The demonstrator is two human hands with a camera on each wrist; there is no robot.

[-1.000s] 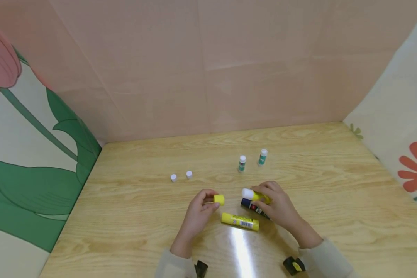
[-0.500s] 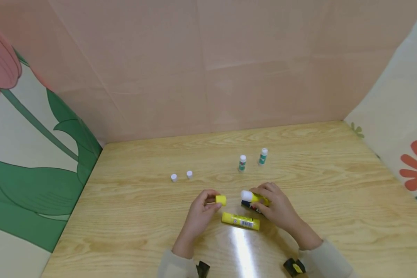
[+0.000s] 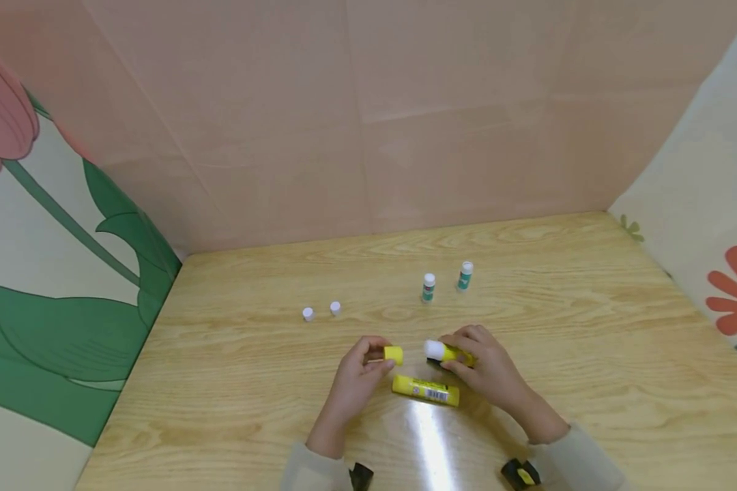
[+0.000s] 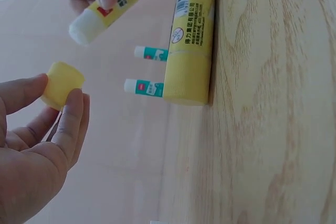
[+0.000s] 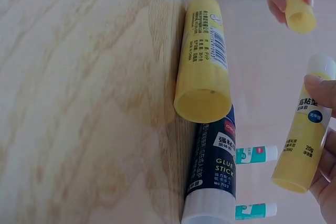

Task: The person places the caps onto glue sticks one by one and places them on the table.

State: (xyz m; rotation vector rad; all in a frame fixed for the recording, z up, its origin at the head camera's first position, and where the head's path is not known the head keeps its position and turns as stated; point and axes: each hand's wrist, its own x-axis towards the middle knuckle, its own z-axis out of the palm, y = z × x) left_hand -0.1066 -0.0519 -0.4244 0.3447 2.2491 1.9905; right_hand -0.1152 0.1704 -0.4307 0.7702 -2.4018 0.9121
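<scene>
Nearest us, a yellow plastic tube with a barcode [image 3: 426, 391] lies crosswise on the wood-grained table [image 3: 221, 382]. Just beyond, we note the left hand [image 3: 354, 378] pinching a short, hollow yellow plastic cap [image 3: 393, 355], its mouth toward the yellow, white-ended cylindrical glue stick [image 3: 448, 352] gripped in the right hand's [image 3: 490, 361] curled fingers: stick to the cap's right, long axis roughly left-right, white end facing the cap, small gap between, neither hand clearly nearer. Below that stick we find a navy glue stick [image 5: 212, 161]; farther, two small teal-and-white sticks [image 3: 428, 288] upright.
</scene>
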